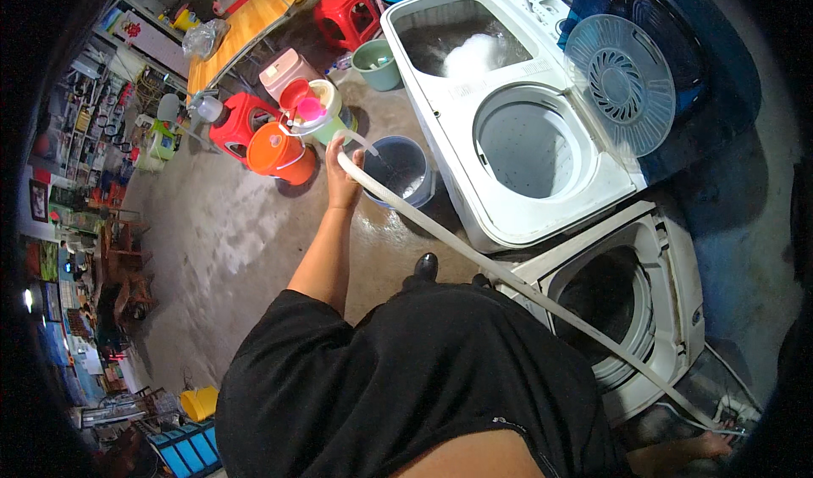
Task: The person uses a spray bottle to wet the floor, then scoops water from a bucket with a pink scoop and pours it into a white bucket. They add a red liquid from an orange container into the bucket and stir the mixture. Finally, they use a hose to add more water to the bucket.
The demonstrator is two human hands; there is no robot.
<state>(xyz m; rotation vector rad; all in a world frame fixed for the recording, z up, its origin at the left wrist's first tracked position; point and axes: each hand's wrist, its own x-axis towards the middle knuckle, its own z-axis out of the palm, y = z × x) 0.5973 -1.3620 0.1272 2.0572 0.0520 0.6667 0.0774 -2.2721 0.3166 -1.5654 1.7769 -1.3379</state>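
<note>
Above a grey-blue bucket on the wet floor, the head view has the left hand stretched well forward, its fingers curled around a pale hose close to the free end. That end bends over and points down into the bucket, with what looks like water inside. From the hand, the hose slants back past the white twin-tub washing machine and across the view of a second open white tub; whether it touches that rim, I can't tell. Down at the lower right, the right hand sits beside the hose's other end, partly cut off, so its grip can't be made out. As for handling, this looks like light, bendy plastic, springy rather than limp, probably slick when wet and heavier if full. It's hardly fragile, though a sharp fold could pinch it. The best hold seems to be just behind the mouth, fingers wrapped but not squeezing, with the long span kept loosely supported.
</note>
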